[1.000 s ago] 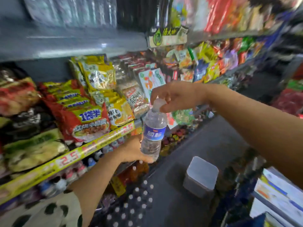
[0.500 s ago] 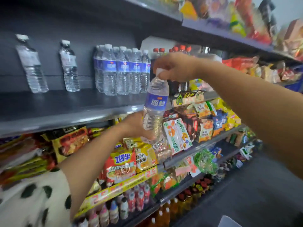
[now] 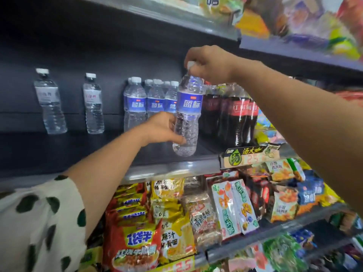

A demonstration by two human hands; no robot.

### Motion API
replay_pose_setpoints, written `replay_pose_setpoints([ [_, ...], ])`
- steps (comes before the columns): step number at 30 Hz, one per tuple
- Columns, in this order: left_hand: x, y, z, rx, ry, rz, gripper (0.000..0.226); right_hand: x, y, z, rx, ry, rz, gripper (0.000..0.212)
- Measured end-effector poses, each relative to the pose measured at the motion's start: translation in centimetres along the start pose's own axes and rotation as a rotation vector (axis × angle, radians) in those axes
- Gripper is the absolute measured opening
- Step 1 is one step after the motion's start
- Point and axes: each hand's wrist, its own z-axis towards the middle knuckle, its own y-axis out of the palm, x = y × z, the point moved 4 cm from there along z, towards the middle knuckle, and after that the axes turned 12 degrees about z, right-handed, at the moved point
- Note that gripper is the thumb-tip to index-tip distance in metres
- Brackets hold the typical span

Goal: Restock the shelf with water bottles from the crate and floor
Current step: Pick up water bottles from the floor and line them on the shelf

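A clear water bottle (image 3: 187, 114) with a blue label and white cap stands upright over the front part of the dark shelf (image 3: 78, 152). My right hand (image 3: 210, 62) pinches its cap from above. My left hand (image 3: 163, 128) grips its lower body from the left. Just behind it stands a group of several matching blue-label bottles (image 3: 146, 104). Whether the held bottle's base touches the shelf I cannot tell.
Two white-label water bottles (image 3: 50, 101) (image 3: 93, 104) stand apart at the shelf's back left. Dark cola bottles (image 3: 233, 116) stand right of the held bottle. Snack packets (image 3: 172, 218) fill the shelf below. Another shelf (image 3: 294, 54) hangs overhead.
Both hands have carried the bottle up from waist height and inward onto the water shelf. The view has tilted up from the floor to the shelf.
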Motion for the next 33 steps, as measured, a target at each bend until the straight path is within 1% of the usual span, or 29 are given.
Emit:
replay_pose_setpoints([
  [4,-1.0,1.4,3.5,0.067,-0.07,0.054,0.043,4.2,1.6,2.1,-0.081,-0.054,-0.001,0.024],
  [8,-2.3,3.2,6.9,0.057,-0.148,0.093,0.047,7.4,3.5,3.7,-0.147,-0.049,-0.004,0.025],
  [12,-2.5,4.8,9.5,0.031,-0.182,0.151,0.035,10.3,5.1,4.9,-0.207,-0.031,-0.027,0.03],
  [14,-2.7,5.4,10.7,0.021,-0.189,0.175,0.036,11.6,5.6,5.4,-0.216,-0.031,-0.011,0.03],
  [16,-2.8,5.6,11.5,0.026,-0.186,0.178,0.043,12.7,5.9,5.9,-0.222,-0.03,0.018,0.029],
  [22,-3.0,5.8,12.5,0.02,-0.206,0.15,0.044,14.2,6.7,7.0,-0.278,0.005,0.115,0.024],
  [23,-3.2,5.8,12.6,0.017,-0.207,0.141,0.048,14.3,6.8,7.0,-0.286,0.013,0.138,0.023],
  [25,-3.7,5.9,13.0,0.015,-0.215,0.133,0.07,14.5,7.0,7.2,-0.298,0.025,0.156,0.024],
  [26,-3.9,5.9,13.2,0.012,-0.221,0.132,0.077,14.5,7.1,7.3,-0.302,0.029,0.155,0.024],
  [28,-3.8,6.0,13.2,0.019,-0.229,0.137,0.074,14.7,7.2,7.4,-0.305,0.036,0.161,0.025],
  [32,-3.4,6.0,13.2,0.056,-0.257,0.158,0.045,14.9,7.4,7.5,-0.31,0.044,0.157,0.025],
  [33,-3.4,6.0,13.2,0.067,-0.255,0.162,0.041,15.0,7.4,7.6,-0.311,0.044,0.151,0.024],
])
